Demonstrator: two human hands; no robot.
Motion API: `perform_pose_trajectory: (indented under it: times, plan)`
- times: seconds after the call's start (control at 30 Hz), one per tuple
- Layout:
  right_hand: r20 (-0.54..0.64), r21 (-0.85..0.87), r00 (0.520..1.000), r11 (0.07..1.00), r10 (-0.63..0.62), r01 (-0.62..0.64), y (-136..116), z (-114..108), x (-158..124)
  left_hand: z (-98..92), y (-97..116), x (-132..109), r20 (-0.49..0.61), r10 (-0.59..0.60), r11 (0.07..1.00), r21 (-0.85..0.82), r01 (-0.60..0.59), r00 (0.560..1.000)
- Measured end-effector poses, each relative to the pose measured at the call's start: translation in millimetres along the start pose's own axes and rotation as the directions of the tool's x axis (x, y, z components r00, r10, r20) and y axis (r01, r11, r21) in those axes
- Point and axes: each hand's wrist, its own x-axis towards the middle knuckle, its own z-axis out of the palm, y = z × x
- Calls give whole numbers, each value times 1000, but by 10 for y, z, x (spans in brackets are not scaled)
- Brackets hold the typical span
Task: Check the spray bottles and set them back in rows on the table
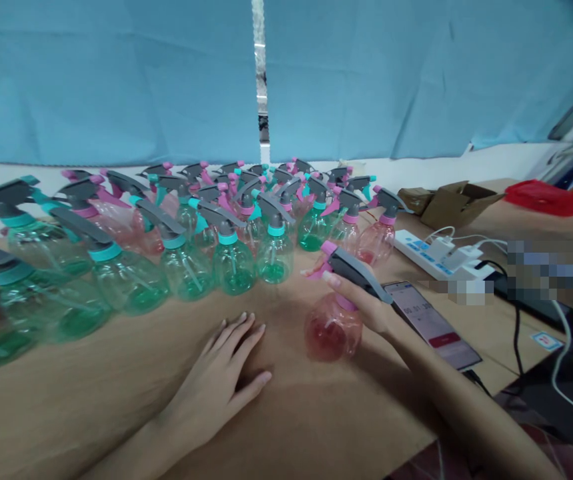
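Observation:
My right hand [366, 303] is closed round the neck and grey-and-pink trigger head of a pink spray bottle [332, 330], which stands on the wooden table [116, 400]. My left hand [221, 377] lies flat on the table, fingers stretched out, holding nothing, a little to the left of that bottle. Behind both hands stands a crowd of several spray bottles [231, 260], green ones with teal collars and pink ones with pink collars, all with grey trigger heads.
A phone [434, 325] with a lit screen lies right of the held bottle. Behind it are a white power strip [436, 257] with plugs and cables, a cardboard box [454, 200] and a red bag [549, 195]. Blue curtains hang behind the table.

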Motion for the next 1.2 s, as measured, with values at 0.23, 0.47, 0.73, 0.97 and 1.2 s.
perform_pose_trajectory:
  times: [0.23, 0.47, 0.73, 0.97, 1.2]
  plan:
    - [-33, 40, 999, 999, 25, -24, -25, 41, -16, 12, 6, -11, -14, -19, 1000, -18, 19, 1000]
    - [-13, 30, 1000, 999, 19, -19, -135, 57, -3, -14, 16, 2, 4, -16, 1000, -12, 16, 1000]
    - [-58, 34, 998, 999, 31, -29, -24, 45, -15, -16, 21, 1, 15, -8, 1000, 16, 8, 1000]
    - [6, 38, 1000, 999, -17, 17, 10, 28, 29, 1, 11, -4, 9, -10, 1000, -19, 10, 1000]
    - [24, 2, 1000, 1000, -3, 3, -54, 18, 16, -13, 18, -10, 11, -13, 1000, -8, 13, 1000]
